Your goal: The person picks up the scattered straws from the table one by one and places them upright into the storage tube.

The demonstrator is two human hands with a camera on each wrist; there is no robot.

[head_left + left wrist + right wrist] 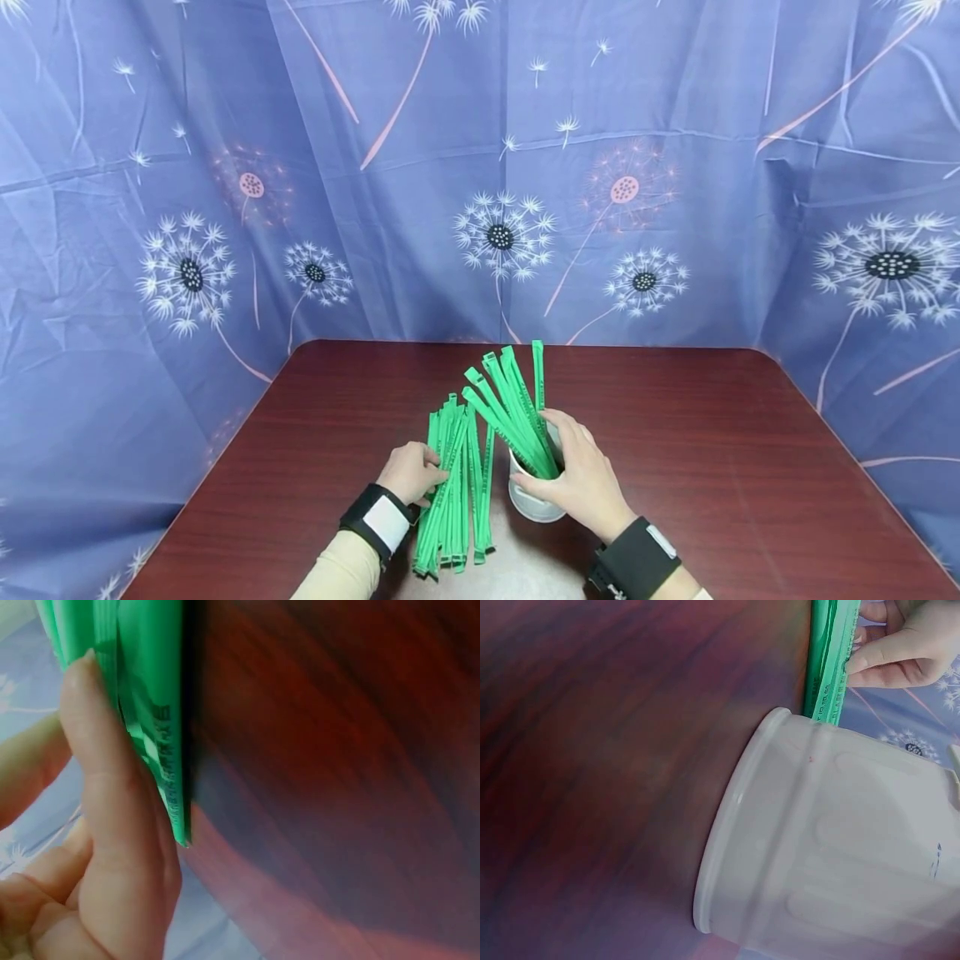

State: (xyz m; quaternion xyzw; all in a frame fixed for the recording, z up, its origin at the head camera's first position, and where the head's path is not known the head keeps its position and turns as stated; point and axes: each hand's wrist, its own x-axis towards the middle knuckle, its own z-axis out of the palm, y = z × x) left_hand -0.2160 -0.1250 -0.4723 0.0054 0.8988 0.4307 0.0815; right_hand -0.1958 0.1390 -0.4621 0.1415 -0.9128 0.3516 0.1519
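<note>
A pile of long, slim green stick packets (453, 517) lies on the table, dark print along their edges. My left hand (408, 473) is at the pile's left side, its thumb and fingers pinching at the packets. In the left wrist view a fingertip presses against the green packets (150, 690). To the right stands a white plastic cup (534, 505), upright. Several green packets (517, 408) stick out of it, leaning left, with one nearly upright at the back. My right hand (585, 479) grips the cup around its rim, thumb at the front. The cup's wall (840, 832) fills much of the right wrist view.
The dark red-brown wooden table (712, 450) has rounded far corners. A blue cloth (420, 250) printed with dandelions hangs behind it and along both sides. Black straps (637, 558) are worn on both wrists.
</note>
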